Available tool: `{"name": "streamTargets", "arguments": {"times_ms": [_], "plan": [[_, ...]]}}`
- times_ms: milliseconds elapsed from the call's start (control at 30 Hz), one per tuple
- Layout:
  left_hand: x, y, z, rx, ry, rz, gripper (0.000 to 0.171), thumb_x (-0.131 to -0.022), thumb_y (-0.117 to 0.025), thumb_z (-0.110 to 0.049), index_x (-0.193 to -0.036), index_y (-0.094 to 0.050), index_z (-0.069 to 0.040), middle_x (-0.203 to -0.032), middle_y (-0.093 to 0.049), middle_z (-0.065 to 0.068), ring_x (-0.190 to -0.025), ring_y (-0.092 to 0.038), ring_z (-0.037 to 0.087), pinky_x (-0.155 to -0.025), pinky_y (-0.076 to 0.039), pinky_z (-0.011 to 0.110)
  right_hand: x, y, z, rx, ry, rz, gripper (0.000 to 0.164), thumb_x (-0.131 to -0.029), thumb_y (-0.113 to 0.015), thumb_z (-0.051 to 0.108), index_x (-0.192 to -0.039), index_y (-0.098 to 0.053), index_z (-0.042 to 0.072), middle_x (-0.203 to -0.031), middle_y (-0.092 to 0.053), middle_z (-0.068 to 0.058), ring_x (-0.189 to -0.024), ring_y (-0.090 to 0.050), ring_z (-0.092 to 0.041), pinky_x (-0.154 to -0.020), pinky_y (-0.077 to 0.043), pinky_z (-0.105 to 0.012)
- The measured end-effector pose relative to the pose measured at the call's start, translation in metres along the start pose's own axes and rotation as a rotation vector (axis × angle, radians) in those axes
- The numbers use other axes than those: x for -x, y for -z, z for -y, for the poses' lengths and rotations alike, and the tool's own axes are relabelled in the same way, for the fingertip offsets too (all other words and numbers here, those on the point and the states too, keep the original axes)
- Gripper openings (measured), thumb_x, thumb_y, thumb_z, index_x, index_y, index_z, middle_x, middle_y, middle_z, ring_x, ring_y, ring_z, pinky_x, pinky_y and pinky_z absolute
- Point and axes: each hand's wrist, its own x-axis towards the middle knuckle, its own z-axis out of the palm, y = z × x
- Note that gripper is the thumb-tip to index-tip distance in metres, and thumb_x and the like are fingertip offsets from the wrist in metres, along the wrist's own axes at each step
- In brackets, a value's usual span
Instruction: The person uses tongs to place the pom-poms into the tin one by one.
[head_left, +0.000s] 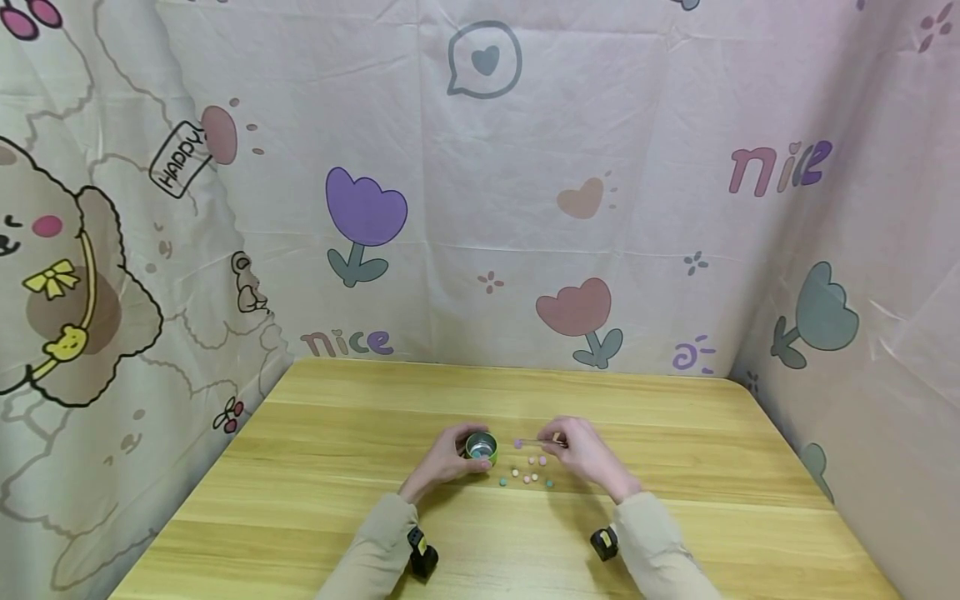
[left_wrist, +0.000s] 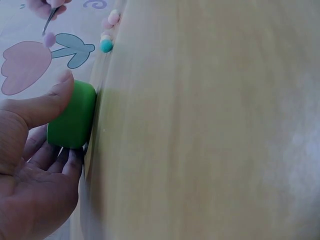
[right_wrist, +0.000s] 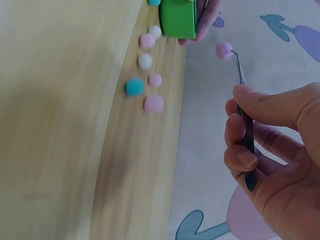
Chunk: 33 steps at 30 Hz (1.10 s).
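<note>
My left hand [head_left: 444, 458] holds a small round green tin [left_wrist: 75, 115] on the table, thumb on one side and fingers on the other. In the head view its silvery inside shows, with something bluish at the bottom. To the right of the tin, my right hand [head_left: 588, 454] pinches bent-tip metal tweezers [right_wrist: 247, 130]. A lilac pompom [right_wrist: 223, 50] sits in their tips, raised above the table beside the tin. Several loose pompoms lie on the table before the hands, among them a teal one [right_wrist: 134, 87], a pink one [right_wrist: 153, 103] and a white one [right_wrist: 145, 61].
The light wooden table [head_left: 337, 417] reaches back to a patterned cloth [head_left: 480, 208] hung behind it and along both sides. Black cameras are strapped at the left wrist [head_left: 422, 557] and the right wrist [head_left: 604, 544].
</note>
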Motion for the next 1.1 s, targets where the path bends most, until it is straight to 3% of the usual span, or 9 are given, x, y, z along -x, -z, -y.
{"name": "streamTargets", "arguments": {"times_ms": [200,400,733,1100], "plan": [[-0.001,-0.001,0.000,0.007,0.000,0.000,0.060,-0.083,-0.080,-0.004,-0.135,-0.053,0.010,-0.132,-0.059,0.030,-0.126,-0.057,0.047,-0.112,-0.045,0.057,-0.011,-0.009,0.008,-0.034,-0.001,0.029,0.009,-0.089,-0.070,0.000,-0.096,-0.076,0.001,-0.090,-0.073,-0.006,-0.064,-0.058,-0.002,-0.059,-0.049,-0.015],[-0.001,-0.002,0.001,0.017,0.015,-0.002,0.062,-0.083,-0.080,-0.004,-0.137,-0.052,0.009,-0.133,-0.059,0.028,-0.127,-0.057,0.046,-0.113,-0.043,0.057,-0.018,-0.015,0.014,-0.083,-0.008,0.052,0.012,-0.090,-0.069,-0.001,-0.099,-0.076,0.001,-0.095,-0.074,-0.010,-0.065,-0.065,-0.014,-0.057,-0.052,-0.016],[0.001,0.000,0.000,0.003,-0.005,0.012,0.062,-0.083,-0.080,-0.004,-0.136,-0.052,0.011,-0.131,-0.059,0.029,-0.125,-0.058,0.045,-0.111,-0.046,0.056,-0.028,-0.025,0.014,-0.017,0.017,0.029,0.009,-0.089,-0.072,0.002,-0.095,-0.078,0.005,-0.091,-0.074,-0.004,-0.073,-0.061,-0.007,-0.065,-0.051,-0.018],[0.001,0.000,-0.003,0.028,-0.005,0.004,0.061,-0.083,-0.078,0.000,-0.135,-0.051,0.014,-0.129,-0.060,0.031,-0.123,-0.058,0.047,-0.110,-0.046,0.058,-0.033,-0.029,0.018,-0.011,-0.006,0.047,0.011,-0.090,-0.071,0.003,-0.099,-0.077,0.005,-0.096,-0.075,-0.006,-0.082,-0.065,-0.011,-0.070,-0.055,-0.022]]}}
